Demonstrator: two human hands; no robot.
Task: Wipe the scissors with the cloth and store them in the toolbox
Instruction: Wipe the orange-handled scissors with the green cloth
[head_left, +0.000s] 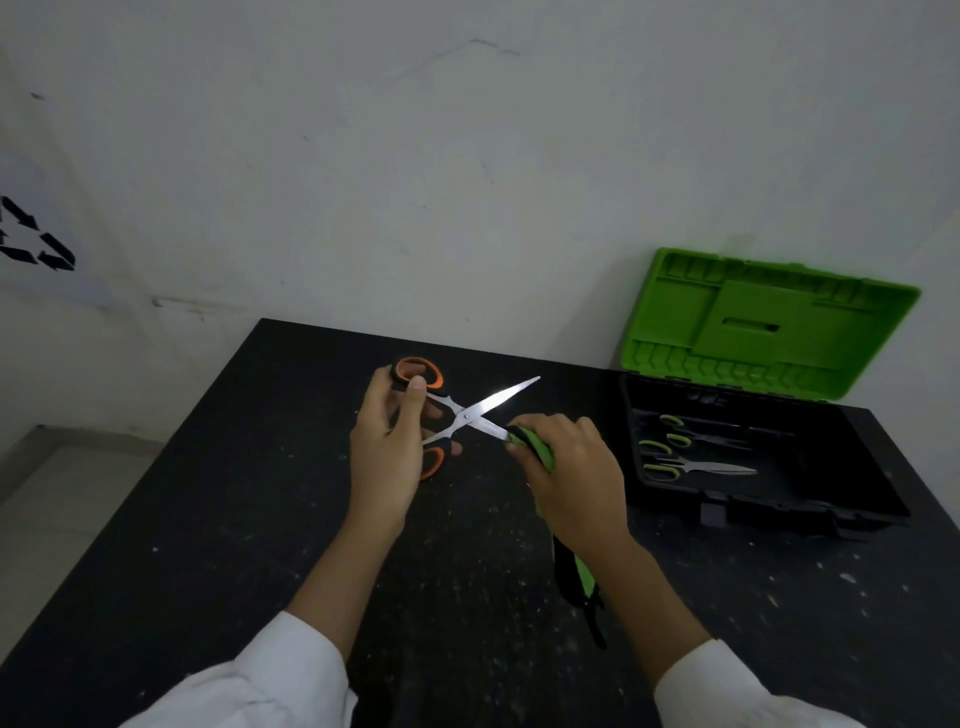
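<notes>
At nine o'clock from the table's (208, 519) middle, the left hand (387, 447) gripped the orange handles of the scissors (467, 415), blades spread; the right hand (566, 467) pinched the cloth (535, 449) round the lower blade; wiping looked underway, storing undone; at three o'clock the open toolbox (779, 506) held green-handled scissors (696, 467).

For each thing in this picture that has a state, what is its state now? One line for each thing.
orange scissors: blades spread open, handles held.
cloth: wrapped round one blade, tail hanging down.
toolbox: open, its lid tipped back.
green-handled scissors: lying inside the toolbox, blades closed.
left hand: grips the scissors' handles.
right hand: grips the cloth on the blade.
</notes>
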